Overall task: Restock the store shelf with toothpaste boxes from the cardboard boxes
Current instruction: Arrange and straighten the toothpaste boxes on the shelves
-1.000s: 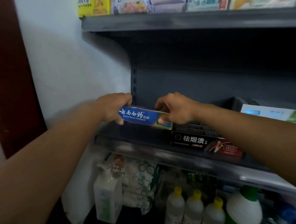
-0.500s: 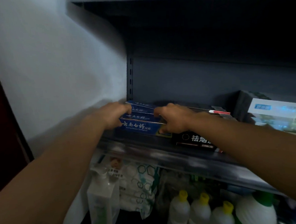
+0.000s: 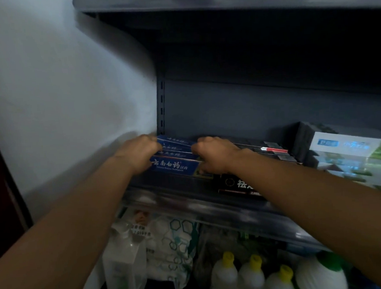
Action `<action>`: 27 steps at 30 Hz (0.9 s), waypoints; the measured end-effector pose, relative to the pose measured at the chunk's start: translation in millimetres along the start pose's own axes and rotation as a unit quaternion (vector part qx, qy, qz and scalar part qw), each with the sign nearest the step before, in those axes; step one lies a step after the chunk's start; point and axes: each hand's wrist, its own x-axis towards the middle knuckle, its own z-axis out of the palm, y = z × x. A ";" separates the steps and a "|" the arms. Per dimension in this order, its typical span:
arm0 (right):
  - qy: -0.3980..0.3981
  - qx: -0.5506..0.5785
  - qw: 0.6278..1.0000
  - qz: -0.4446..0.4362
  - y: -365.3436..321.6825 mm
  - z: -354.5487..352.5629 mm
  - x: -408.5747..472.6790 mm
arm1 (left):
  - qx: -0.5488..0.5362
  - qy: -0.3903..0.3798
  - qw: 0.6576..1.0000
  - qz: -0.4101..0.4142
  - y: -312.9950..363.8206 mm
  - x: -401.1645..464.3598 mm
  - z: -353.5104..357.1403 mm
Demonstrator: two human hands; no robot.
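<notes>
The dark grey metal store shelf (image 3: 211, 201) runs from nine o'clock toward four o'clock across the middle of the view, its front lip catching a pale sheen. At three o'clock on it stands a large white and green carton (image 3: 351, 157), blurred at its edge. Just left of that, a row of flat black toothpaste boxes with white lettering (image 3: 239, 186) lies flat, partly under the right forearm.

At the shelf's left end, around the centre of the view, sits a row of long blue toothpaste boxes with white Chinese lettering (image 3: 175, 165), lying on their long sides one behind another, the rear ones showing only their top edges.

The left hand (image 3: 139, 154) is at the row's left end, fingers curled round the ends of the blue boxes. The right hand (image 3: 212, 155) is at the row's right end, fingers bent down over the box tops with the thumb low on the front box; it grips them. The row lies between the two hands, touching both.

Below, at six o'clock, stand white plastic bottles with yellow caps (image 3: 251, 277) beside a clear pump bottle (image 3: 125, 266).
</notes>
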 end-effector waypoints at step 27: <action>-0.008 0.044 0.994 0.096 114.6 14.7 -370.1 | -0.095 0.057 0.950 0.292 341.3 -70.4 -85.2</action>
